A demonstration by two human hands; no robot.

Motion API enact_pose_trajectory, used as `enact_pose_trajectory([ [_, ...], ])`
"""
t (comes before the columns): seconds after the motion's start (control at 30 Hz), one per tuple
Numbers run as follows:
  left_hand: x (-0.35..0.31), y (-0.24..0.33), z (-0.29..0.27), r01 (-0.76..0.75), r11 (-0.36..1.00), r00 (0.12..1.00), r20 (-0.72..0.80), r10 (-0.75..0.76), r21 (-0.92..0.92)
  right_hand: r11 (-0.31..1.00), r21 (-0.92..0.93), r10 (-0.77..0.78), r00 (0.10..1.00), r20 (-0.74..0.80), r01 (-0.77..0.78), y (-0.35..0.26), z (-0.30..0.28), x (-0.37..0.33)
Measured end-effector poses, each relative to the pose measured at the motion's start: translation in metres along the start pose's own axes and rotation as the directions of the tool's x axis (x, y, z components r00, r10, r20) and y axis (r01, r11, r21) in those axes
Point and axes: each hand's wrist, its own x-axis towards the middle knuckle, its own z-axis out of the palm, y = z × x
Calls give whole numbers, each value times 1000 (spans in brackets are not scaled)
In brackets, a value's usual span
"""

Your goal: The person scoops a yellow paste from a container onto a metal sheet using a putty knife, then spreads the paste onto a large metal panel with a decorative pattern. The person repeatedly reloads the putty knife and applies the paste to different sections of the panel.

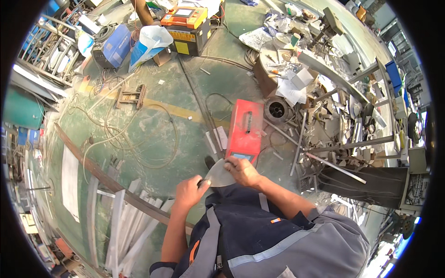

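I grip a thin grey metal sheet (219, 176) between both hands at waist height: my left hand (189, 191) is closed on its near-left corner, my right hand (242, 170) clamps its right edge. Its point aims away, toward the red box (244, 129) on the floor.

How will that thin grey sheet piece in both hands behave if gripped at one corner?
The grey sheet piece looks thin and flat, so probably light and slightly springy. The left hand and right hand grip opposite edges, hinting that its edges may be sharp.
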Motion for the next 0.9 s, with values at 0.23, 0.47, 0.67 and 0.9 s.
enact_pose_trajectory([
  [0.23,109,-36,-74,-1,995,996,85,-7,99,997,33,70,993,-90,-67,1,23,116],
  [0.47,222,-64,-151,62,953,990,103,-97,298,987,-158,-1,997,-78,-12,-27,-5,253],
  [0.67,344,-68,-167,35,974,980,185,-78,225,943,-279,-180,983,35,183,-54,-41,322],
  [0.9,521,-17,-180,-229,965,883,445,148,132,910,-401,46,985,-164,-110,-19,-64,446],
])
